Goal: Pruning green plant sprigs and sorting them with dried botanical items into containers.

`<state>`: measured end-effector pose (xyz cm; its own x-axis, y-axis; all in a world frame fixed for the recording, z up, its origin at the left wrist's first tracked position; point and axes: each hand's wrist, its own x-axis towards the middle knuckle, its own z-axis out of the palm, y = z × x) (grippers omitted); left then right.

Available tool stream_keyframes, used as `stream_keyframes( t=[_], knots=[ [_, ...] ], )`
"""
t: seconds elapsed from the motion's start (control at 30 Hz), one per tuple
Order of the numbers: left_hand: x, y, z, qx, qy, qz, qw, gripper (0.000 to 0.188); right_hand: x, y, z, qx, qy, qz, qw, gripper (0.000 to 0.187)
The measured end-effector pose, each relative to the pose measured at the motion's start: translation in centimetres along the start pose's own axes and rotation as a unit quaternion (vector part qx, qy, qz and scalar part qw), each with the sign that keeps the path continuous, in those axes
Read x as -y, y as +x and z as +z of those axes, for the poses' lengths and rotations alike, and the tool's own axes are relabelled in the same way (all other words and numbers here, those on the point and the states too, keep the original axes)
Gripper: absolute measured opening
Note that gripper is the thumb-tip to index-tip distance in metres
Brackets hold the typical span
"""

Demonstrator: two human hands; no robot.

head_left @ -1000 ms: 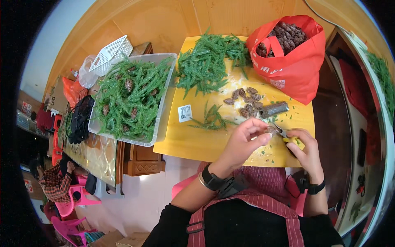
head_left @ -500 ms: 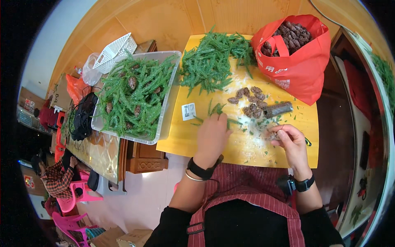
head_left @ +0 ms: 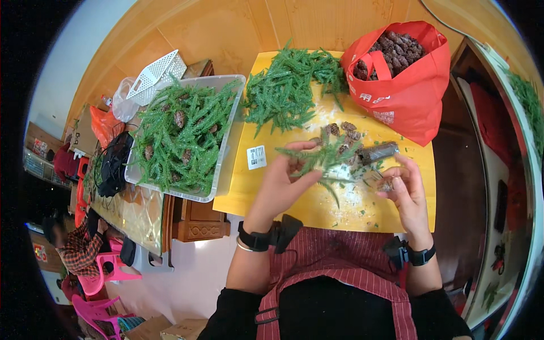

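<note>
My left hand (head_left: 283,187) grips a green artificial pine sprig (head_left: 322,157) by its lower part, raised above the yellow board (head_left: 249,195). Between the thumb and fingers of my right hand (head_left: 410,198) is a small brown pine cone (head_left: 386,185), with a thin stem or wire pointing toward the sprig. The sprig and this cone are close but apart. Loose pine cones (head_left: 350,135) lie behind the sprig, partly hidden by it. Beside them is a dark, shiny roll (head_left: 378,152). A heap of green sprigs (head_left: 286,88) covers the board's far left.
A red bag (head_left: 396,93) full of pine cones stands at the far right. Left of the board, a clear plastic tub (head_left: 226,136) holds sprigs with cones. A white label (head_left: 256,157), white powder and green bits lie on the board. Someone in a checked shirt (head_left: 82,249) sits far left.
My left hand has lifted a sprig off the board and brought it rightward, toward the cone. My right hand still holds the cone, its fingers shifted slightly.
</note>
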<state>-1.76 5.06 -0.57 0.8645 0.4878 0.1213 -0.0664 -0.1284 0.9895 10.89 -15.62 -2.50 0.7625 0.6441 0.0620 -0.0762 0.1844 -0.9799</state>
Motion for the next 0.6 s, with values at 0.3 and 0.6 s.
stream_keyframes(
  t=[0.3,0.6],
  knots=[
    [-0.9,-0.2,2.1,0.014,-0.129,-0.024,0.991,0.028,2.1,-0.4,-0.1,0.004,-0.042,-0.083,0.996,0.029],
    [-0.6,-0.4,3.7,0.01,-0.02,0.12,0.992,0.026,4.9,-0.6,1.8,0.105,-0.249,-0.234,0.934,0.016]
  ],
)
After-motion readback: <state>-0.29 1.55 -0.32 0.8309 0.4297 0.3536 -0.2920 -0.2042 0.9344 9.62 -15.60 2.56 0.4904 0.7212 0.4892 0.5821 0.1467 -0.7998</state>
